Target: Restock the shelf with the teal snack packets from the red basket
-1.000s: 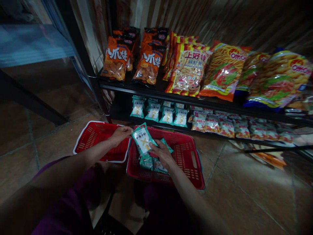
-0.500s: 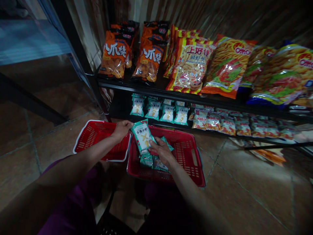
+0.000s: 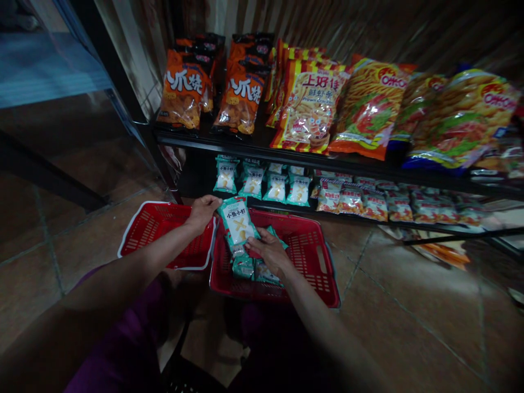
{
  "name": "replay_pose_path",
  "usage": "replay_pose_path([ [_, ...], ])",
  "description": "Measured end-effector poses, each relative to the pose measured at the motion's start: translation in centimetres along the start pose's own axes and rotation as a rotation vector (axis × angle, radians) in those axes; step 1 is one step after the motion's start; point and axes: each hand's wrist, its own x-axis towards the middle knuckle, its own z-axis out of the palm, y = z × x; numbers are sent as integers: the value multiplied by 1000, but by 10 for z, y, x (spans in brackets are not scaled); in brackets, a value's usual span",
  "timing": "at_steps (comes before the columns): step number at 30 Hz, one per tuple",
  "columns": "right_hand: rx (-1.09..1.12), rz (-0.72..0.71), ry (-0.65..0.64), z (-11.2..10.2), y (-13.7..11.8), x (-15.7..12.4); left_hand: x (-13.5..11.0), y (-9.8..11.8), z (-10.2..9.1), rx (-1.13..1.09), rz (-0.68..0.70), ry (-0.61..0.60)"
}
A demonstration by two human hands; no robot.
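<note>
My left hand (image 3: pixel 202 211) is closed on the top corner of a teal snack packet (image 3: pixel 238 222), which stands upright over the red basket (image 3: pixel 311 267) on the floor. My right hand (image 3: pixel 268 252) pinches the bottom edge of the same packet, resting over several more teal packets (image 3: pixel 245 267) piled in that basket. A second red basket (image 3: pixel 161 232) with a white rim sits to the left, under my left forearm.
A black shelf rack (image 3: pixel 286 155) stands ahead. Its lower level holds teal packets (image 3: pixel 262 183) and a row of red-and-white packets (image 3: pixel 368 204). The upper level carries orange bags (image 3: pixel 184 90) and large yellow snack bags (image 3: pixel 311 106). Brown floor tiles stretch to the right.
The view has shifted slightly; the teal packet stays held between both hands, raised a little and more upright over the basket.
</note>
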Motion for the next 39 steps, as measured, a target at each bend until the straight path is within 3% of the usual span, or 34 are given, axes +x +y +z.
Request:
replay_pose_path([
  [9,-11,-6,79,-2,3,5,3,-4,-1,-58,30,-15],
  [20,50,-11,48,-1,4,8,2,-1,-1,-238,-77,-121],
  [33,121,-5,53,10,-3,5,-14,-1,2,-216,-431,-298],
  [39,159,-9,47,19,-9,3,-16,-6,6,-340,-418,-232],
])
